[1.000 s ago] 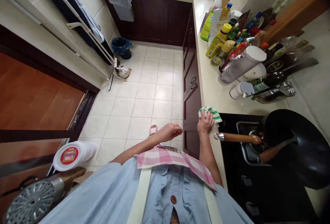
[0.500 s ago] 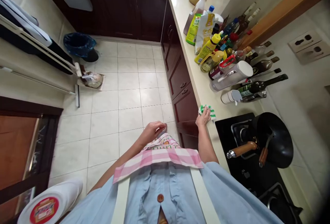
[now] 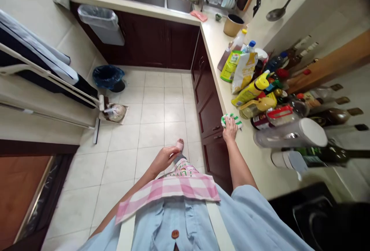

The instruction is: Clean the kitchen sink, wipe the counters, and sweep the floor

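Right hand (image 3: 230,130) is clamped down on a green-and-white scrubber (image 3: 231,121), which sits right at the front edge of the counter (image 3: 245,158), with a crowd of bottles (image 3: 277,114) just beyond it. Left hand (image 3: 164,159) is half curled, nothing in it, hanging over the tile floor (image 3: 162,131), which has lots of open room beside the cabinet doors (image 3: 212,128).
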Demonstrator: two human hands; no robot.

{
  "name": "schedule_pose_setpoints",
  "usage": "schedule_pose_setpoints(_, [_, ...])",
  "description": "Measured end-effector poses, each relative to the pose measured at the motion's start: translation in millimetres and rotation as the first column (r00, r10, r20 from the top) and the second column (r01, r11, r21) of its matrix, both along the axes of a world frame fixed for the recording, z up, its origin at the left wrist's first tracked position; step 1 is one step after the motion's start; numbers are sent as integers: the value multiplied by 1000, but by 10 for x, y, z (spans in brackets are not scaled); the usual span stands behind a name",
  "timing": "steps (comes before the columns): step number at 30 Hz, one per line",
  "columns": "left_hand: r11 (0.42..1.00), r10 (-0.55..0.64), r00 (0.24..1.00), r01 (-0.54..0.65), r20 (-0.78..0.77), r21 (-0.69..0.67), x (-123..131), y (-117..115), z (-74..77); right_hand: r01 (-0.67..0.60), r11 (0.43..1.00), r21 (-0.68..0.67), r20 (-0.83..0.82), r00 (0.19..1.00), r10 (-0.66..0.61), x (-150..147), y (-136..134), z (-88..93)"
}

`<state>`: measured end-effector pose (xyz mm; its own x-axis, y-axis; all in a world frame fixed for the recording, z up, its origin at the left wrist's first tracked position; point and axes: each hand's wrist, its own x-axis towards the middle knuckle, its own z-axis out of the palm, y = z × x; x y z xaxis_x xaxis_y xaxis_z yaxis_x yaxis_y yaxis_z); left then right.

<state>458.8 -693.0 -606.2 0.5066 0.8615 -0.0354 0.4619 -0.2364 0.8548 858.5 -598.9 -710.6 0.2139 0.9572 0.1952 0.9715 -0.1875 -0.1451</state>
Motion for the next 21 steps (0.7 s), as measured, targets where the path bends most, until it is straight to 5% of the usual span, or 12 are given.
schedule_pose_setpoints(8, [995, -99, 994, 99, -40, -9, 469, 1706, 188, -51, 994, 96, -97, 993, 60, -97, 874, -67])
schedule_pose_setpoints(12, [976, -52, 995, 70, 90, -206, 707, 2295, 177, 10, 994, 105, -468, 883, 40, -139, 1455, 60])
schedule_pose_setpoints(14, [892, 68, 974, 38, 217, -451, 769, 2511, 72, 47, 994, 101, -767, 640, 48, -271, 1856, 222])
schedule_pose_setpoints(16, [749, 302, 901, -23, 311, -662, 789, 2706, -53, 25, 997, 78, -974, 215, 71, -527, 2194, 443])
schedule_pose_setpoints(18, [621, 523, 776, -63, 353, -781, 779, 2897, -137, -82, 995, 58, -976, -212, 40, -861, 2394, 687])
schedule_pose_setpoints(19, [587, 597, 706, -59, 382, -807, 766, 2994, -149, -162, 985, 55, -933, -359, -7, -1034, 2447, 804])
schedule_pose_setpoints(21, [583, 691, 540, -25, 480, -812, 717, 3203, -104, -339, 939, 55, -850, -509, -134, -1347, 2508, 1003])
